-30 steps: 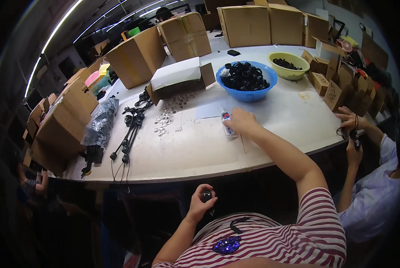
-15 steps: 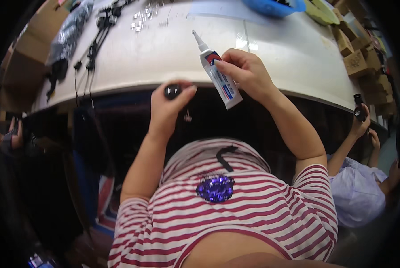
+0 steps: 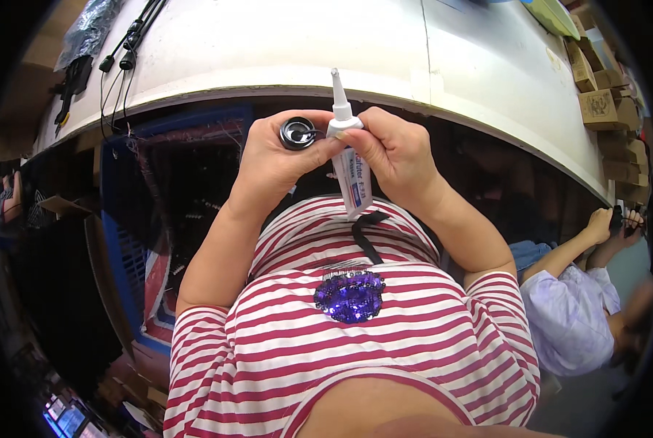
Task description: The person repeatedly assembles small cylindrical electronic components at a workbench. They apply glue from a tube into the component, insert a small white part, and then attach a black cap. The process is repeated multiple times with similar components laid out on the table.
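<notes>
My right hand is closed round the shoulder of a white squeeze tube with a long tapered nozzle, probably glue. The nozzle points up and the flat end hangs over my striped shirt. In my left hand sits a small black round part, its hollow, shiny rimmed face turned up. The left thumb and fingertips also touch the tube just below its neck, so both hands meet there. What lies beneath the left fingers is hidden.
The white table runs across in front of me. On its left lie black cables and a clear plastic bag. Cardboard boxes line the right. A blue crate stands lower left; a co-worker sits at right.
My hands have come together, and the tube has turned from leaning left to nearly upright. The black part's hollow face has turned up. The view has shifted, showing less of the table's far side.
</notes>
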The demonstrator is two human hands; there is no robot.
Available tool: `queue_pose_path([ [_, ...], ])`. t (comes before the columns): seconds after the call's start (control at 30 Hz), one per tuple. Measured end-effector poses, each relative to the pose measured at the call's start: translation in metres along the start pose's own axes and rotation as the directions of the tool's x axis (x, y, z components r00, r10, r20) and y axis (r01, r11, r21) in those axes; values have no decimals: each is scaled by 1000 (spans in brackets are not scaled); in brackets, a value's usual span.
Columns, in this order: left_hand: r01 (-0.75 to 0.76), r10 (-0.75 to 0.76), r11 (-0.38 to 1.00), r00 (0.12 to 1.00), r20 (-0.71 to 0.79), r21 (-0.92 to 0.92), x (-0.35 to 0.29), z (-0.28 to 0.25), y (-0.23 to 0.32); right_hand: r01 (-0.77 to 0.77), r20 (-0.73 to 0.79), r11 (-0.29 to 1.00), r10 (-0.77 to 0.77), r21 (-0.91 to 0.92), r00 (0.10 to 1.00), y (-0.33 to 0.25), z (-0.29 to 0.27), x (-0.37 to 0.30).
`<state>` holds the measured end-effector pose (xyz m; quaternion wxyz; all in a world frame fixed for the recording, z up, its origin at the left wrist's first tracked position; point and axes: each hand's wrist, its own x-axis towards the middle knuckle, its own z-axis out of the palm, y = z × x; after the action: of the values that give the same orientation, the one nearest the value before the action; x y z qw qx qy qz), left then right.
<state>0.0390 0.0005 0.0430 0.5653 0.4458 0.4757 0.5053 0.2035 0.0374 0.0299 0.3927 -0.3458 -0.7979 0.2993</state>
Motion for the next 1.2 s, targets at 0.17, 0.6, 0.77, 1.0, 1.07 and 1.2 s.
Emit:
queue_pose_path([
  [0.17, 58, -60, 998, 997, 49, 37, -2, -4, -1, -32, 25, 999, 31, 40, 999, -2, 3, -5],
  [0.6, 69, -64, 994, 996, 62, -88, -6, -7, -14, -19, 63, 986, 8, 167, 998, 5, 11, -10],
  [0.77, 18, -10, 996, 996, 85, -90, -5, -9, -16, -8, 60, 985, -2, 170, 998, 2, 10, -7],
  [1.0, -44, 45, 999, 982, 184, -7, 4, -15, -6, -38, 227, 997, 21, 74, 974, -13, -28, 14],
  [1.07, -255, 213, 939, 958, 192, 230, 9, -19, -8, -262, 416, 931, 139, 253, 898, -21, -40, 21],
  [1.2, -292, 232, 910, 947, 224, 294, 9, -24, -12, -731, 733, 483, 234, 483, 639, -30, -55, 25],
])
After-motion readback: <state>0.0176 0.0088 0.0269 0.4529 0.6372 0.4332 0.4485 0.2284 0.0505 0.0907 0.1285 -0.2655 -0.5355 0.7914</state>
